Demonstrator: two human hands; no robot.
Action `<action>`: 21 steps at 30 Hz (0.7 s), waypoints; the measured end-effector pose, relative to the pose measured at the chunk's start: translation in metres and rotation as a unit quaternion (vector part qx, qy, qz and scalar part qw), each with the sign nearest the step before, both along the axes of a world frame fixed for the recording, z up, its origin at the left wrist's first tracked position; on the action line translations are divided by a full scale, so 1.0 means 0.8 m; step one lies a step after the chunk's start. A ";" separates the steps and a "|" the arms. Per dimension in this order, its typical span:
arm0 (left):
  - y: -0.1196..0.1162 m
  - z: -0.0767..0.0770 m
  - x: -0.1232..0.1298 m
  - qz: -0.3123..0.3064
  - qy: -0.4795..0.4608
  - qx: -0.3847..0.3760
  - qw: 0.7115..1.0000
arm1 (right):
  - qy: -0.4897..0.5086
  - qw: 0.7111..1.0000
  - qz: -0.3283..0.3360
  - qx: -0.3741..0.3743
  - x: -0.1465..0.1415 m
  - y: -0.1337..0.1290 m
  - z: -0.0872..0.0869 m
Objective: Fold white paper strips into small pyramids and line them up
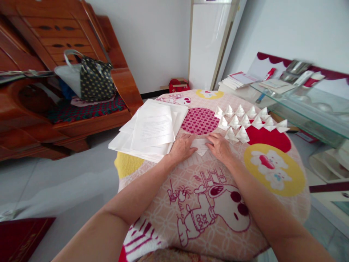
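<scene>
A small folded white paper (201, 146) with a pointed lower end lies on the patterned tablecloth. My left hand (183, 147) is at its left side and my right hand (219, 145) at its right, the fingers of both touching its edges. Left of my hands spreads a stack of white sheets (154, 127), the top one with lines of writing. Several folded white paper shapes (242, 134) with upright points stand in rows beyond my right hand.
The round table's cloth (207, 214) bears cartoon prints. A glass shelf (300, 96) with cups and metal bowls stands at the right, beside a paper stack (237, 79). A wooden bench (89, 125) holding a dotted bag (96, 78) is at the left.
</scene>
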State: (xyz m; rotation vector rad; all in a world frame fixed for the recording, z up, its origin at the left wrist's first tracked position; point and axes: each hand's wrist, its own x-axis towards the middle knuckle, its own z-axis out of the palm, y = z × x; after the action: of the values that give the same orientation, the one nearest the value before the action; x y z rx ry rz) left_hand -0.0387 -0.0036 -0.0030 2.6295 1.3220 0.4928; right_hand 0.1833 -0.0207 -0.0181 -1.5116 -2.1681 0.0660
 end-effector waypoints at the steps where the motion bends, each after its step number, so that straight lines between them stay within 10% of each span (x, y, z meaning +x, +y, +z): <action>1: 0.001 0.000 0.000 -0.001 0.000 -0.002 1.000 | -0.001 1.000 -0.005 0.002 0.000 0.000 -0.001; 21: -0.004 0.011 -0.001 -0.013 -0.012 0.027 0.999 | 0.002 1.000 0.016 0.018 0.004 0.006 -0.011</action>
State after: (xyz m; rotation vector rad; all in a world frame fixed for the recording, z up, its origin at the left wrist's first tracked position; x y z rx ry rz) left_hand -0.0391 -0.0065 0.0061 2.6717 1.2839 0.5629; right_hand 0.1865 -0.0159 -0.0270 -1.4555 -2.1800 0.0397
